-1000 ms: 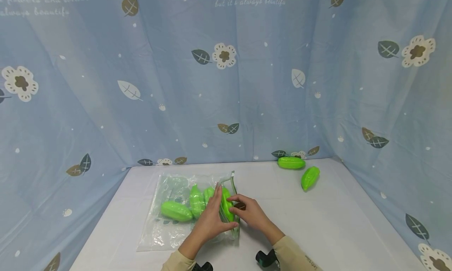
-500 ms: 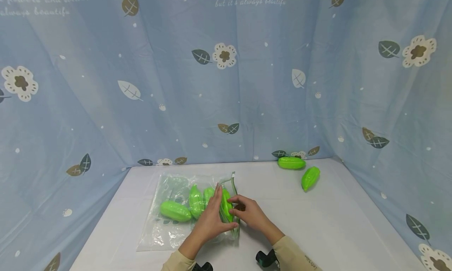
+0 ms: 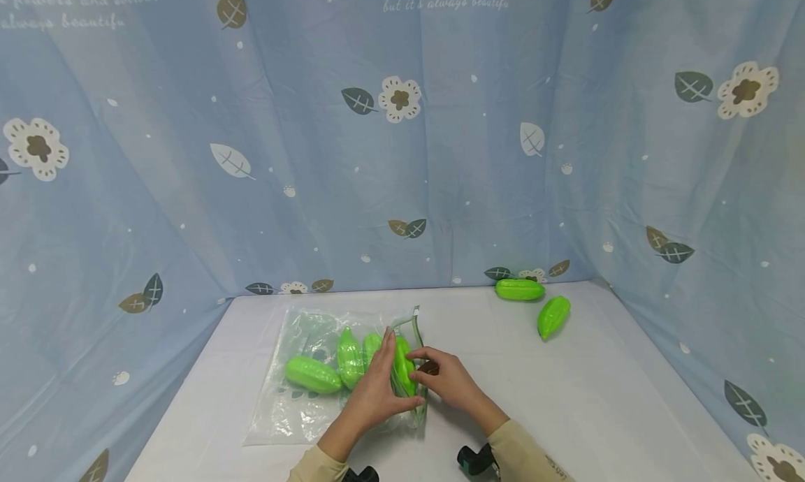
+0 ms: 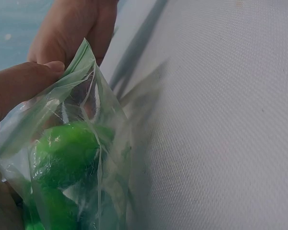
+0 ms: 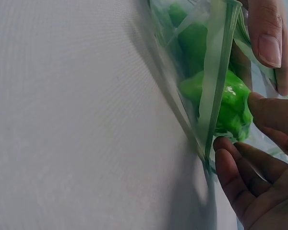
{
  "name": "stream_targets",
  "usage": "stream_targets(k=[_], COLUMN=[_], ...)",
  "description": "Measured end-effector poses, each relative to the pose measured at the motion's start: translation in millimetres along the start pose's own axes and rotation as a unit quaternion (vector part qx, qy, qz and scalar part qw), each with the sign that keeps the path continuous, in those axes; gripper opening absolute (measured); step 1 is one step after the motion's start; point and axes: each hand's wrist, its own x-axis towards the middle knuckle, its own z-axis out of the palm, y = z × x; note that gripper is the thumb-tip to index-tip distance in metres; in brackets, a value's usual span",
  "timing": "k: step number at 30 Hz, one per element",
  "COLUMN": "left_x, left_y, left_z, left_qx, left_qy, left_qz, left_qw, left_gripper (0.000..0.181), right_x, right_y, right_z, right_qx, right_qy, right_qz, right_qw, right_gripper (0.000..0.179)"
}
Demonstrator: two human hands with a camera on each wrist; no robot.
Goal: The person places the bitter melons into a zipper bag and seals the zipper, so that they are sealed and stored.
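A clear zip bag (image 3: pixel 277 422) lies on the table with several glossy green star fruits (image 3: pixel 313 375) inside. My left hand (image 3: pixel 372 392) rests along the bag's mouth, fingers straight and thumb spread toward the right; in the left wrist view, the thumb (image 4: pixel 26 82) lies at the green-edged rim. At the opening, my right hand (image 3: pixel 449 382) pinches the end of a star fruit (image 5: pixel 233 108) between thumb and fingers. That fruit sits within the bag's mouth, next to the zip strip (image 5: pixel 218 72). Part of it is hidden behind the left hand.
Two loose star fruits lie at the back right: one star fruit (image 3: pixel 519 290) by the curtain (image 3: pixel 465 154), the other star fruit (image 3: pixel 554 318) nearer. A white cloth covers the table (image 3: pixel 534 391). Black wrist devices (image 3: pixel 476 459) sit under the sleeves.
Almost nothing differs; both hands keep their places at the bag's mouth, and the fruit by the right hand stays there.
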Motion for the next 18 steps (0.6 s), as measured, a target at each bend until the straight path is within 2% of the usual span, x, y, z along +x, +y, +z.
stream_targets(k=[8,18], left_x=[0.5,1.4], left_y=[-0.1,0.4], left_z=[0.1,0.6], left_qx=[-0.002,0.003], left_qy=[-0.002,0.001], left_qz=[-0.003,-0.009], left_qw=[1.0,1.0], left_gripper=[0.128,0.129], right_x=[-3.1,-10.3], right_y=[2,10], right_z=[-6,-16], right_qx=[-0.004,-0.023], right_qy=[0.006,0.027], right_qz=[0.01,0.014], right_qw=[0.9999,0.9993], right_gripper=[0.039,0.032])
